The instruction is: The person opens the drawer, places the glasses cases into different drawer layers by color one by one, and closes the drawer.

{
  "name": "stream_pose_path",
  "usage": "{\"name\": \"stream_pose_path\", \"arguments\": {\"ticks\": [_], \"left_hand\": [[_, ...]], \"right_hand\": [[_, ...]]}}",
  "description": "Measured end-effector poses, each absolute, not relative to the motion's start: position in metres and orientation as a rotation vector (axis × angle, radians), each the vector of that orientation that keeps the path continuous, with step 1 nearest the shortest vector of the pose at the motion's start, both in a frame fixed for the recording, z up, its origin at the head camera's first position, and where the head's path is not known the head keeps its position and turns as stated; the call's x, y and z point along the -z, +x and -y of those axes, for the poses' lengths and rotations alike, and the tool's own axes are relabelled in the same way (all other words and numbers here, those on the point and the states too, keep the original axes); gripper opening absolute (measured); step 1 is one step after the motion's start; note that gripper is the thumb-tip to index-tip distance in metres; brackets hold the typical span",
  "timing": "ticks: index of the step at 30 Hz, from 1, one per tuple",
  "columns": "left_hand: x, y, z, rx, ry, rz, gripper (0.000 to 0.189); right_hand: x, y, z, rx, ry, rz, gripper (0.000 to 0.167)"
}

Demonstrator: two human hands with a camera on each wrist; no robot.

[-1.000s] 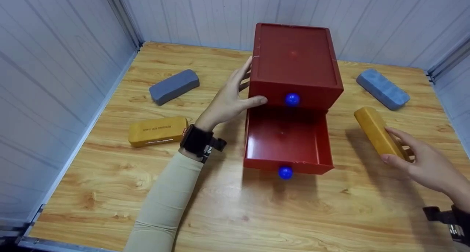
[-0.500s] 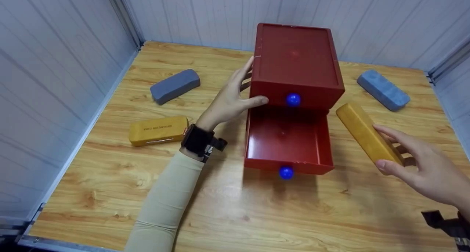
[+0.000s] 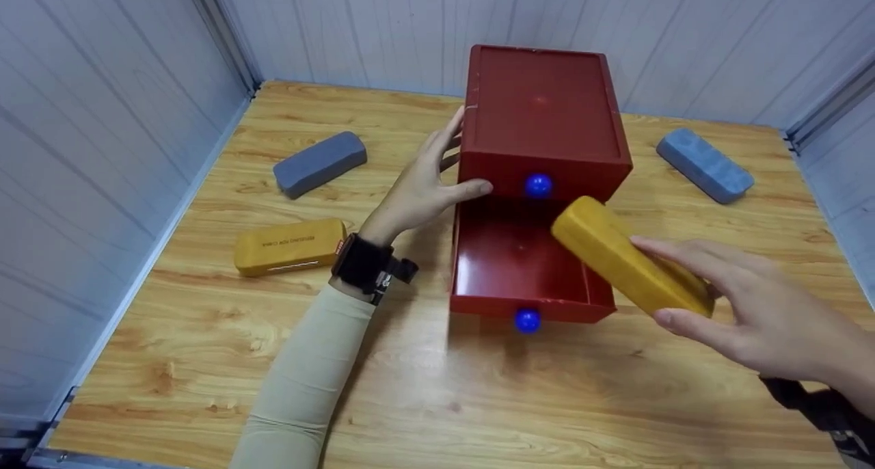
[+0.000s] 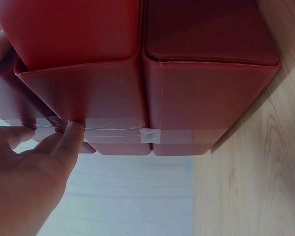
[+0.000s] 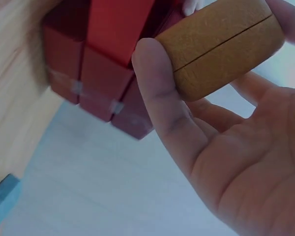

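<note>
A red plastic drawer cabinet [image 3: 543, 106] with round blue knobs stands at the middle of the table. One drawer [image 3: 502, 267] below the top one is pulled out, and its visible floor is bare. My left hand [image 3: 420, 192] steadies the cabinet's left side, thumb on the top drawer's front; in the left wrist view straight fingers touch the side near clear tape [image 4: 152, 136]. Between thumb and fingers, my right hand [image 3: 759, 305] holds a yellow glasses case [image 3: 615, 253], tilted, its far end over the pulled-out drawer's right part. A lid seam shows on the case [image 5: 221, 46] in the right wrist view.
Another yellow glasses case [image 3: 290, 247] lies left, close to my left wrist. Behind it is a grey-blue case [image 3: 320, 163]; a light blue case [image 3: 704, 165] lies at the back right. Pale panel walls [image 3: 383, 31] bound the wooden table [image 3: 205, 359].
My right hand has carried the yellow glasses case leftward, from beside the cabinet to over the right edge of the pulled-out drawer. The left hand stays on the cabinet.
</note>
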State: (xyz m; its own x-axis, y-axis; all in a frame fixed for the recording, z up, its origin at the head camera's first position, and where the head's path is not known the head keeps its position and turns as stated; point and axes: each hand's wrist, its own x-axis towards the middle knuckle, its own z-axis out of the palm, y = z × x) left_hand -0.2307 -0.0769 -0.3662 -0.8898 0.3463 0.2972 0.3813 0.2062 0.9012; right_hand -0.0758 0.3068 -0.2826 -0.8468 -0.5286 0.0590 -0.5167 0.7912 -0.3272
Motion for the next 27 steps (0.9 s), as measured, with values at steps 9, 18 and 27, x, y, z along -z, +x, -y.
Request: {"name": "stream_pose_path", "arguments": {"ticks": [9,18,27], "left_hand": [[0.368,-0.232,0.078,1.848,-0.716,2.397,0.11],[0.367,-0.232,0.077,1.843,-0.713,2.419,0.111],[0.366,-0.232,0.077,1.849,-0.714,2.421,0.112]], "right_hand": [[0.265,-0.091,-0.273,0.379,-0.974,-2.835,0.068],[0.265,-0.11,-0.239,0.225,-0.998,-2.8,0.063],[0.274,-0.119,-0.207,0.089,-0.989,-2.834,0.061]]}}
